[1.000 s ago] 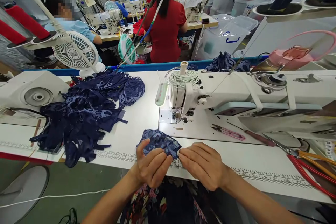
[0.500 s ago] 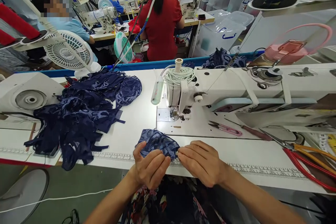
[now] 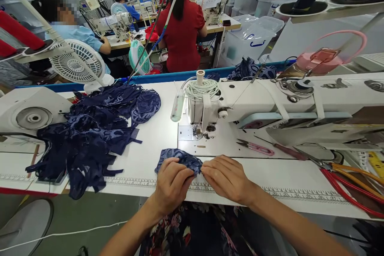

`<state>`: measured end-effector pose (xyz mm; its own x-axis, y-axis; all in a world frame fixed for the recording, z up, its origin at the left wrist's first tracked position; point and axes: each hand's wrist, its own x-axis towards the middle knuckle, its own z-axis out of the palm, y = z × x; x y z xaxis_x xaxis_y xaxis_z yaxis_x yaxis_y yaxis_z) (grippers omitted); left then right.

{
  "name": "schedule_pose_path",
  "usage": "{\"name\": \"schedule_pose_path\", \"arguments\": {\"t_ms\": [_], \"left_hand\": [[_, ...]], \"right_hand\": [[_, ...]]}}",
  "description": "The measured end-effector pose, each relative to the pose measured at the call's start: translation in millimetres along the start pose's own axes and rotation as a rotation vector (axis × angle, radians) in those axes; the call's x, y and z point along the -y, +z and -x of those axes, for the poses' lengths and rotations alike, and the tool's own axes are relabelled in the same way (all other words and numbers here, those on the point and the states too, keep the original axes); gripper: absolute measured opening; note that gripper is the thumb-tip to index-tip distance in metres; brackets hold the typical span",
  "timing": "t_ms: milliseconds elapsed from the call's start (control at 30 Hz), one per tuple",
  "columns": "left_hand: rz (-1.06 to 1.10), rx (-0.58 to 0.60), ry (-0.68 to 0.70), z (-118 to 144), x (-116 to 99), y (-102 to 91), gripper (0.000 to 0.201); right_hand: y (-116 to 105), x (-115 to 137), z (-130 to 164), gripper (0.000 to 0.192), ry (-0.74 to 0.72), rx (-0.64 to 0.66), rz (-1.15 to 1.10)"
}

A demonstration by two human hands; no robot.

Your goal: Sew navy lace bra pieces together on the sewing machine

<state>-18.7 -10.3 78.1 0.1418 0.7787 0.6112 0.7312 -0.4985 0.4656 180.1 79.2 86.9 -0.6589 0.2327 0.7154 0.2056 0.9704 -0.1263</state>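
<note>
A small piece of navy patterned lace fabric lies at the table's front, just below the sewing machine's needle area. My left hand is closed on its near edge, thumb and fingers pinched together. At the fabric's right corner, my right hand pinches the edge with its fingertips. The two sets of fingertips are close to each other, and the edge between them is mostly hidden. To the left lies a heap of navy lace and fabric pieces.
Thread snips, a screwdriver-like tool and large scissors lie to the right. A ruler strip runs along the front edge. A white fan stands behind the heap. A person in red sits beyond the table.
My left hand's fingers have closed further onto the fabric's near edge, covering more of it. The fabric's top has folded lower. The whole view has shifted slightly.
</note>
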Motion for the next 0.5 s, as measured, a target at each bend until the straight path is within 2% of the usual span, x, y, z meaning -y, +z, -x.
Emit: {"name": "schedule_pose_path", "arguments": {"t_ms": [67, 133, 167, 233, 300, 333, 400, 500], "left_hand": [[0.234, 0.103, -0.202, -12, -4, -8.5, 0.009], [0.419, 0.214, -0.339, -28, -4, -18.8, 0.019], [0.476, 0.282, -0.345, -37, -3, -22.9, 0.025], [0.56, 0.458, -0.254, -55, 2, -27.1, 0.032], [0.627, 0.625, -0.165, -70, 7, -25.5, 0.033], [0.648, 0.672, -0.155, -74, 9, -23.3, 0.036], [0.664, 0.707, -0.193, -79, 12, -17.8, 0.042], [0.716, 0.681, -0.304, -76, 11, -10.7, 0.041]], "right_hand": [[-2, -4, -4, 0.022, 0.004, -0.01, -0.016], [-5, -6, -9, 0.023, -0.064, -0.029, -0.018], [-6, -6, -13, 0.023, -0.116, -0.041, -0.01], [-9, -6, -20, 0.021, -0.215, -0.067, 0.014], [-13, -5, -25, 0.02, -0.265, -0.096, 0.042], [-15, -6, -26, 0.021, -0.265, -0.108, 0.049], [-18, -8, -24, 0.024, -0.219, -0.12, 0.05], [-22, -14, -15, 0.03, -0.085, -0.15, 0.053]]}}
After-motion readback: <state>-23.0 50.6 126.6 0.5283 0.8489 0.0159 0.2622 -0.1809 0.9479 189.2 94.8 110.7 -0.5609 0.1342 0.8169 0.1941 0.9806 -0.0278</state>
